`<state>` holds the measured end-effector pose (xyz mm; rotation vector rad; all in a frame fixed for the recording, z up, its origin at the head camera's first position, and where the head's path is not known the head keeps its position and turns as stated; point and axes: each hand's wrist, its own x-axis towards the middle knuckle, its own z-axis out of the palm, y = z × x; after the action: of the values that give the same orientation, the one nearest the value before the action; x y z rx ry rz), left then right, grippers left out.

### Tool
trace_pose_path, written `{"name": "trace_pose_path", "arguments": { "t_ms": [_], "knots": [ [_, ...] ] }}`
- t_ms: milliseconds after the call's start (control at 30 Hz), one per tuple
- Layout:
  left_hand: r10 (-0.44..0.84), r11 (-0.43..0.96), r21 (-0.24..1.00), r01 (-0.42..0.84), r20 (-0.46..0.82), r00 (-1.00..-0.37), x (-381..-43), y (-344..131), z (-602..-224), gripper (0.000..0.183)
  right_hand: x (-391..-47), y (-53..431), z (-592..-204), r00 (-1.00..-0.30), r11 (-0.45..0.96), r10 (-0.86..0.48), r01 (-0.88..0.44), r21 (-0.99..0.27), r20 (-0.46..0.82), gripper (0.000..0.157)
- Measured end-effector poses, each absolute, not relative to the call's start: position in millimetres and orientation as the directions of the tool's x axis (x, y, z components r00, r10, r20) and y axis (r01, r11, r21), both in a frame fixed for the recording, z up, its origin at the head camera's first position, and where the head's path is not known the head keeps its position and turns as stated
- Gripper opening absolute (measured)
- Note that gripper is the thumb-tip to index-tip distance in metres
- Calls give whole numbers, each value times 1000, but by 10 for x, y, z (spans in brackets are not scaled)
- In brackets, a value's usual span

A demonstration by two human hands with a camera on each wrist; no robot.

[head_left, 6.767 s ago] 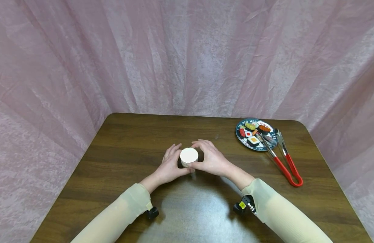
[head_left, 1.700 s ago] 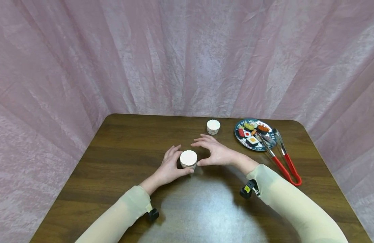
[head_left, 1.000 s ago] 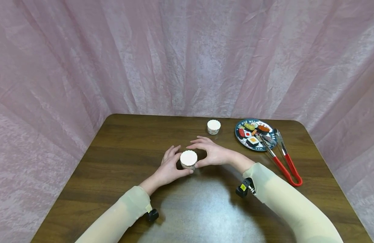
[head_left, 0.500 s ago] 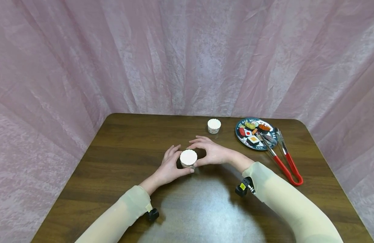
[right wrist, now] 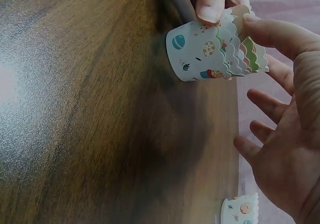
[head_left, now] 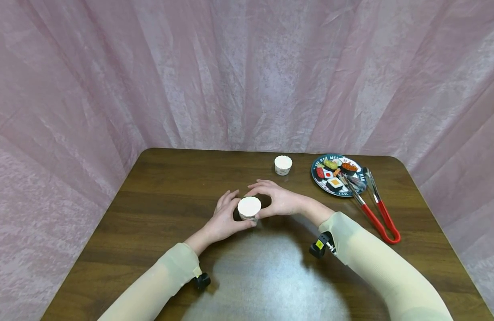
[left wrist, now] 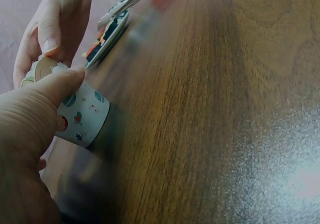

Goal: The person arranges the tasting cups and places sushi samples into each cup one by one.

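Observation:
A small stack of white paper baking cups (head_left: 249,207) with scalloped rims stands at the middle of the table. Little coloured prints cover its outer wall (right wrist: 197,54). My left hand (head_left: 224,223) grips the stack low down, thumb at the near side and fingers round the far left. From the right, my right hand (head_left: 278,199) holds the upper rims between thumb and forefinger, its other fingers spread behind. In the right wrist view several rims show nested, slightly staggered. A single baking cup (head_left: 283,166) stands upright farther back, apart from both hands.
At the back right lies a dark blue-rimmed plate (head_left: 316,179) bearing sushi pieces (head_left: 334,183). Red-handled metal tongs (head_left: 395,235) rest with one tip over the plate and the other beside it. A pink curtain (head_left: 247,80) hangs behind the wooden table (head_left: 166,178).
The single baking cup has appeared at the back since the earliest frame. My right hand has come back left to the stack and closed in on its rim; my left hand has kept its hold.

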<state>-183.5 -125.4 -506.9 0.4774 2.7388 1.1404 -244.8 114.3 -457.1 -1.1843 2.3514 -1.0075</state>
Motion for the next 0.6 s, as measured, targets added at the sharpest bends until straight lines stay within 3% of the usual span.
{"name": "trace_pose_path", "arguments": {
  "t_ms": [600],
  "knots": [
    [333, 661, 716, 225, -11, -943, -1827, -1250, -5065, 72, -2428, 1135, -4557, -634, 397, -769, -567, -722, 75, 55]
  ]
}}
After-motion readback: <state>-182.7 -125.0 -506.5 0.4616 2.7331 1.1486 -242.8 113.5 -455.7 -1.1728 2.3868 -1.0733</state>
